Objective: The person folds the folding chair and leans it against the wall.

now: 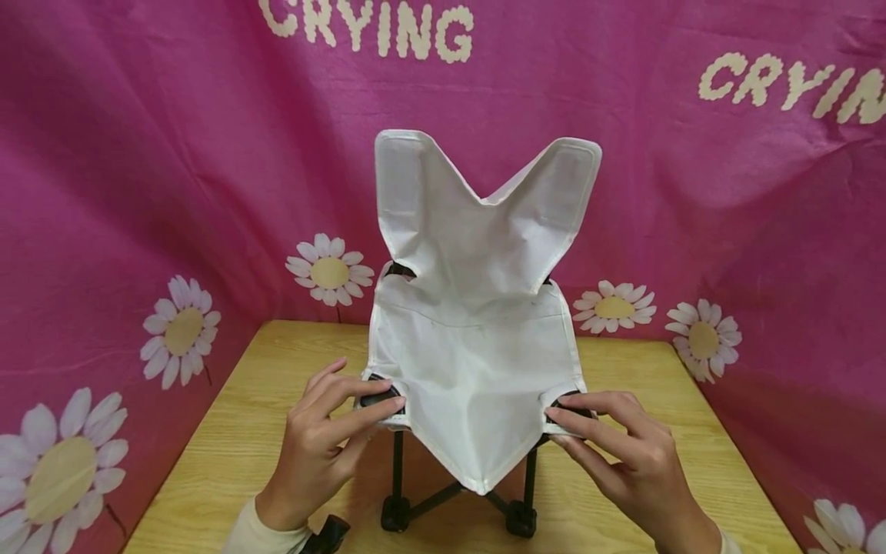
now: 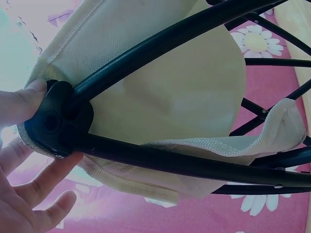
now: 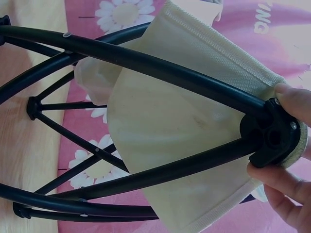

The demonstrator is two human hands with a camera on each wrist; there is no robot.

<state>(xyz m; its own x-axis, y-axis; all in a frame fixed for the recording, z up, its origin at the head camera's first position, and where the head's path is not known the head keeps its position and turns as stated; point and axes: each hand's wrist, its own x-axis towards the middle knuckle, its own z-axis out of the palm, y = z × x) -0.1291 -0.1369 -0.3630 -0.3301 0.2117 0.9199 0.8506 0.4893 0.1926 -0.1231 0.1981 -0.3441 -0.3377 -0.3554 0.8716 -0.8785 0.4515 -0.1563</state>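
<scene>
A small folding chair with a white fabric seat [image 1: 477,369] and black metal legs [image 1: 398,469] stands on the wooden table. Its upper fabric rises at the back in two pointed flaps. My left hand [image 1: 325,431] pinches the seat's front left corner, with two fingertips on the black corner joint from above. In the left wrist view the thumb presses that joint [image 2: 56,119] from the other side. On the front right corner my right hand [image 1: 623,442] pinches the matching joint [image 3: 272,133], fingers and thumb around it. Parts of the fingers are hidden by the joints and fabric.
The pale wooden table [image 1: 235,454] lies under the chair. Pink cloth [image 1: 208,115] with daisies and lettering hangs around its back and sides. Crossed black struts [image 1: 436,500] and plastic feet [image 1: 396,514] show below the seat. A black band [image 1: 327,535] is at the left wrist.
</scene>
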